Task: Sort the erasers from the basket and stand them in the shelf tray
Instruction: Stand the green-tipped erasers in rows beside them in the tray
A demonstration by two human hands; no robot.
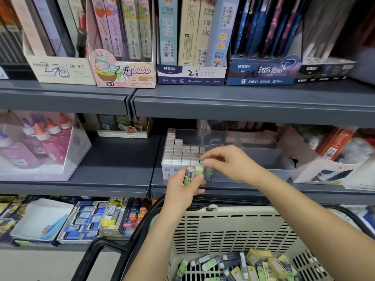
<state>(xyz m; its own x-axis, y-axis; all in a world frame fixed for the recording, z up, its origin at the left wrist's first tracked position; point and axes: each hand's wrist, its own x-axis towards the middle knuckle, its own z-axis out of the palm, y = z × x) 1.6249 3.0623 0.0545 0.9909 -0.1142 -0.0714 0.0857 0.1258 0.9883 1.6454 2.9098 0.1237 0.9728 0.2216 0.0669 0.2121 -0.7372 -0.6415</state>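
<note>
Holding green eraser (189, 176) upright, left hand (182, 188) grips its sides, just in front of tray (263, 169). Right hand (227, 163) pinches top of pale eraser (199, 169) beside it, at tray's front wall; blurry there. White erasers (178, 155) stand in rows in tray's left part. More erasers (243, 264) lie in basket (233, 216) below. Erasers look small, light, stiff, with smooth sleeves. Best pinch 2 long sides near top, lower straight.
</note>
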